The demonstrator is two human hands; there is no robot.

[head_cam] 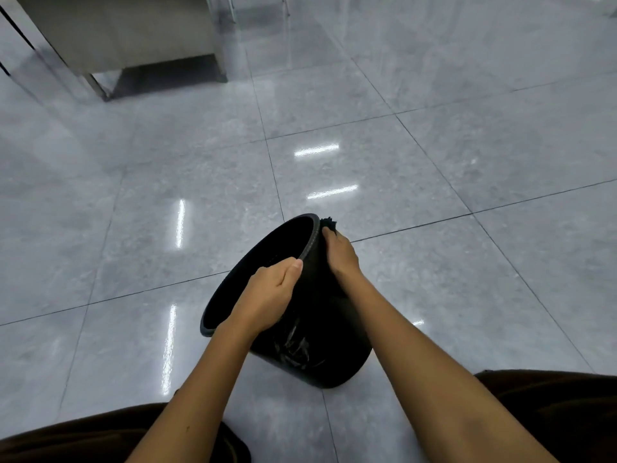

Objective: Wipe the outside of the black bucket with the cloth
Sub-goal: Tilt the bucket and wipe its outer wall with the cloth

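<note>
A round black plastic bucket point(310, 332) with a thick rolled rim sits on the glossy grey tiled floor point(200, 168), tilted so that its open mouth faces up and to the left while its base rests on the tiles at the lower right. Its inside looks dark and its outer wall shows faint pale streaks low on the near side. A dark, crumpled cloth point(329, 224) is pressed against the outer wall just below the rim on the far right side, only a bunched tuft of it showing.
</note>
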